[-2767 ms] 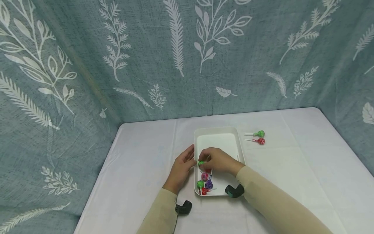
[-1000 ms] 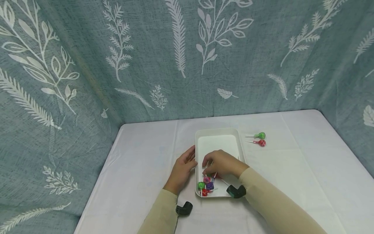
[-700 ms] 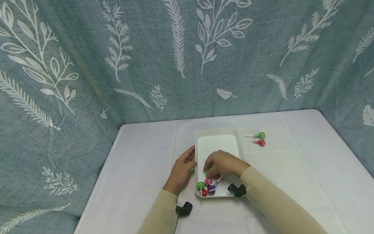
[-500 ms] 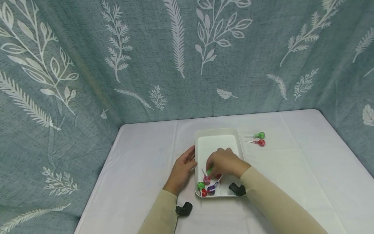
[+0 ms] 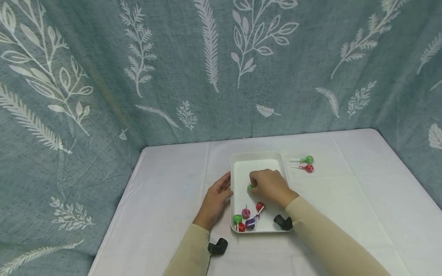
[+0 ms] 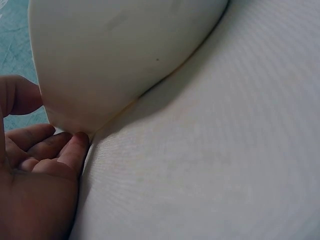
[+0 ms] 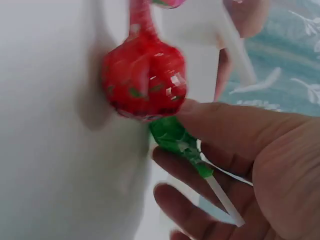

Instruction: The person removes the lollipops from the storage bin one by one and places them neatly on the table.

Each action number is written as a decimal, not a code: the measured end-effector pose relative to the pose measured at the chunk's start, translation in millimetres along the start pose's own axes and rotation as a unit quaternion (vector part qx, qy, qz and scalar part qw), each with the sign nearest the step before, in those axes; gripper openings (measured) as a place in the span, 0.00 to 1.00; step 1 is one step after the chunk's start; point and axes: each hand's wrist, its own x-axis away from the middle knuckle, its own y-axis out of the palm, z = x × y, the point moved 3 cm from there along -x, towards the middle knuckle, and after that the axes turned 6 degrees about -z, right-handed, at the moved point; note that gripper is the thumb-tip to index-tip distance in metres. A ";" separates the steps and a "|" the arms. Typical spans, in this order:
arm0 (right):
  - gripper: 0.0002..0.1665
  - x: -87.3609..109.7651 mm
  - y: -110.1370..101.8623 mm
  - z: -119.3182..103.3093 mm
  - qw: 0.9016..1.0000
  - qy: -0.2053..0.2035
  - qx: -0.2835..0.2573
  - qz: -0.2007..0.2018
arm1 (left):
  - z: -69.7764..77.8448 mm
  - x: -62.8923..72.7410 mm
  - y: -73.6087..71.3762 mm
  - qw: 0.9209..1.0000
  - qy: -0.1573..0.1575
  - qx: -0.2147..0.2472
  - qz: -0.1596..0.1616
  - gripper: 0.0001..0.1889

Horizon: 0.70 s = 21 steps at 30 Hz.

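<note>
Above the middle of the white tray [image 5: 239, 153], my right hand [image 5: 271, 186] pinches a green lollipop [image 7: 175, 137] by its wrapped head, its white stick lying across the fingers. Part of the green head shows past the fingertips in the head view. My left hand [image 5: 215, 197] rests against the tray's left wall, thumb right at the rim and fingers [image 6: 75, 150] low on the outside. In the tray's near part lie a red lollipop [image 5: 260, 206], a pink one [image 5: 246, 213], a purple one [image 5: 250, 224], another green one [image 5: 237, 219] and another red one [image 5: 241, 227].
On the white-covered table, right of the tray, a green lollipop [image 5: 309, 160] and a red lollipop [image 5: 309, 168] lie side by side, sticks pointing left. A blue-green leaf-patterned curtain [image 5: 221, 76] stands behind the table.
The right hand has moved away from the near cluster toward the tray's middle with the green lollipop, uncovering the red one. Pink and purple lollipops have shifted. The left hand stays put.
</note>
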 end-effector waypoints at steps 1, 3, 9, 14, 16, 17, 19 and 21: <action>0.10 -0.5 0.6 0.4 1.000 0.000 -0.003 -0.002 | 0.1 0.1 -0.1 1.000 0.001 0.001 0.000 0.35; 0.12 -1.0 2.3 0.5 1.000 -0.002 -0.005 -0.013 | -0.2 0.3 -0.4 1.000 0.001 0.001 0.001 0.35; 0.13 -1.7 4.3 -0.7 0.999 -0.013 0.016 -0.026 | -1.1 0.0 -0.1 1.000 0.000 0.004 0.000 0.35; 0.12 -2.9 -1.1 3.3 0.999 -0.031 -0.040 -0.002 | 0.6 0.3 0.4 1.000 -0.001 0.004 0.003 0.35; 0.14 -2.2 -6.1 5.6 0.996 -0.051 -0.072 0.010 | 1.3 0.4 0.4 1.000 0.000 0.004 0.004 0.35; 0.15 -2.0 -8.7 7.0 0.994 -0.062 -0.087 0.015 | 1.5 0.3 0.3 1.000 0.001 0.005 0.004 0.35; 0.16 -1.6 -13.4 10.7 0.990 -0.075 -0.114 0.025 | 1.7 0.5 0.3 1.000 0.001 0.006 0.004 0.35; 0.14 -0.5 -16.9 14.9 0.986 -0.077 -0.143 0.029 | 1.2 0.5 0.2 1.000 0.000 0.006 0.004 0.35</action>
